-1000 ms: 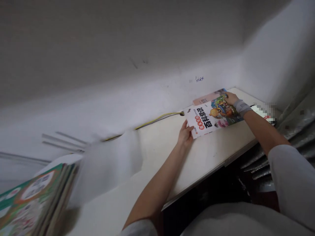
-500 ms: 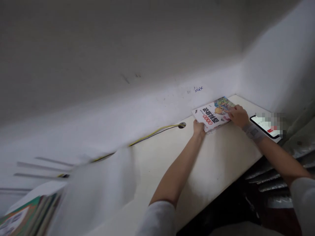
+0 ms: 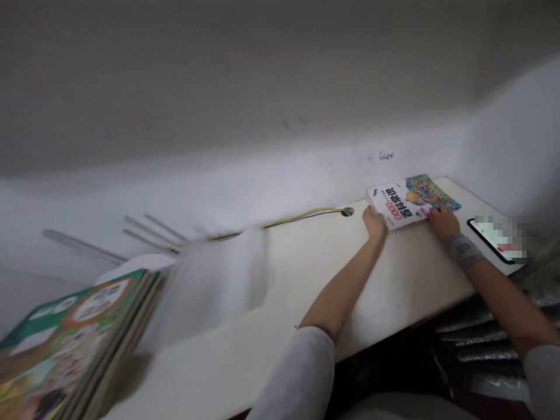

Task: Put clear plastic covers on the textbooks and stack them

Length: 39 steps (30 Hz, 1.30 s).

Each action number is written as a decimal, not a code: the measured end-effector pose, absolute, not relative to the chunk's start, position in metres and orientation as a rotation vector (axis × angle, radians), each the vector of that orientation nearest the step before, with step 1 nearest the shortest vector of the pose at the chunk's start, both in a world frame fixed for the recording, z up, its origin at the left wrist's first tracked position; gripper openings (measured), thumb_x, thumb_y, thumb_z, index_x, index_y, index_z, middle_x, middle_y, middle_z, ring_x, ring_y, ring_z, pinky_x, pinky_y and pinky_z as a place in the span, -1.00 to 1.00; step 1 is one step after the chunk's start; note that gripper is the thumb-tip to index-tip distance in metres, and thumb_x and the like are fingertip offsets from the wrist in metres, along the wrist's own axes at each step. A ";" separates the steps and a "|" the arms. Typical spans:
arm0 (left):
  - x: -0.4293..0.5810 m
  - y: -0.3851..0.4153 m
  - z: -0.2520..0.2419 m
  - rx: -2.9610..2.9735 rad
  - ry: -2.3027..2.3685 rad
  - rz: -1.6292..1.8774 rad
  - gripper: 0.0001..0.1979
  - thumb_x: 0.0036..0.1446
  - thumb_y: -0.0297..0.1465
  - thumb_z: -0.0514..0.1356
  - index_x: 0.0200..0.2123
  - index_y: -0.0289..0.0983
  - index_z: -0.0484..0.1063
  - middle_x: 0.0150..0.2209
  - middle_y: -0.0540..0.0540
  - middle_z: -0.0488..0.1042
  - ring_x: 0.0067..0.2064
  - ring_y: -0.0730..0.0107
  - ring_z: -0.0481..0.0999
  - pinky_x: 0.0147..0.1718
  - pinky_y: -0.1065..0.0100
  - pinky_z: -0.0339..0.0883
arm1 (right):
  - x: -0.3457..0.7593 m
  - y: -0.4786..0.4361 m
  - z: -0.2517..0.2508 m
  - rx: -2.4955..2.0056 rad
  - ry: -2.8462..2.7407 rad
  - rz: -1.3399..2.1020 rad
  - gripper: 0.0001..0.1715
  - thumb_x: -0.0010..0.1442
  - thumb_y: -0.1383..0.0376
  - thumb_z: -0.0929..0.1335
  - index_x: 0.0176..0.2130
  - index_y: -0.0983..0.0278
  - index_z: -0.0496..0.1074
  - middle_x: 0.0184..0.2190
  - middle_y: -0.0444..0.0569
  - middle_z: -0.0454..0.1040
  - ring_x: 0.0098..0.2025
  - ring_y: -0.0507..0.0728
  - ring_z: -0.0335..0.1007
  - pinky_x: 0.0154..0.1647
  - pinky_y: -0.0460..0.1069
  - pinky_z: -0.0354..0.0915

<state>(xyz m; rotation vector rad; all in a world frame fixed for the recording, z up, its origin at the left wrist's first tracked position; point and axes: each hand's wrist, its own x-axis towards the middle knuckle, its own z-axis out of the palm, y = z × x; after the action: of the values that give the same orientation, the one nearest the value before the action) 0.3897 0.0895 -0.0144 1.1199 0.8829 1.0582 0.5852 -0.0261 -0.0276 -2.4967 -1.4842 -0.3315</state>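
Your L hand (image 3: 375, 223) is part-curled, touching book (image 3: 399, 204) at its near L corner; can't tell if fingers are gripping underneath. Your R hand (image 3: 444, 221) is half-closing, fingers bending onto near edge twd R end; firm hold or mere contact, can't tell. Book is lying flat, cover up, on desk (image 3: 315, 280), close to back wall (image 3: 306, 175). Phone (image 3: 485, 235) is resting near R hand; cable hole (image 3: 347, 212) is sitting L of book.

Head view, forward-down over desk (image 3: 301, 262)
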 end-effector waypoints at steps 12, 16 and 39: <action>0.113 0.062 0.019 1.826 1.265 1.159 -0.64 -0.08 -0.61 0.28 -0.15 -0.31 0.46 0.23 -0.36 0.26 0.39 -0.10 -0.15 0.31 -0.09 -0.36 | 0.447 -0.025 -0.034 -1.782 -2.167 -0.258 -0.58 0.27 0.20 0.22 0.04 0.31 0.40 0.01 0.21 0.44 0.08 0.29 0.33 0.09 0.15 0.22; 0.040 0.047 -0.006 1.938 1.881 0.860 -0.57 0.04 -0.44 0.25 0.01 -0.42 0.34 0.30 -0.55 0.06 0.38 -0.25 -0.16 0.25 -0.20 -0.29 | 0.393 -0.032 -0.051 -1.648 -2.321 -0.144 -0.57 0.25 0.19 0.26 0.05 0.31 0.41 0.07 0.24 0.41 0.12 0.30 0.32 0.10 0.18 0.22; 0.147 -0.084 0.049 0.912 0.635 1.256 -0.44 0.05 0.02 0.23 -0.03 -0.28 0.49 0.03 -0.30 0.49 0.03 -0.07 0.49 -0.12 0.05 0.45 | 0.274 -0.088 -0.023 -1.518 -1.667 -0.061 -0.08 0.25 0.03 0.16 0.37 0.07 -0.47 0.29 0.14 0.10 0.31 0.31 0.09 0.20 0.29 0.24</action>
<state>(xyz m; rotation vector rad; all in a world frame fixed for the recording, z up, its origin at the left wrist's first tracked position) 0.1472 -0.0841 0.0492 0.9116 0.6354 1.2560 0.2737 -0.0884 -0.0231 -1.5183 -1.6665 -0.0609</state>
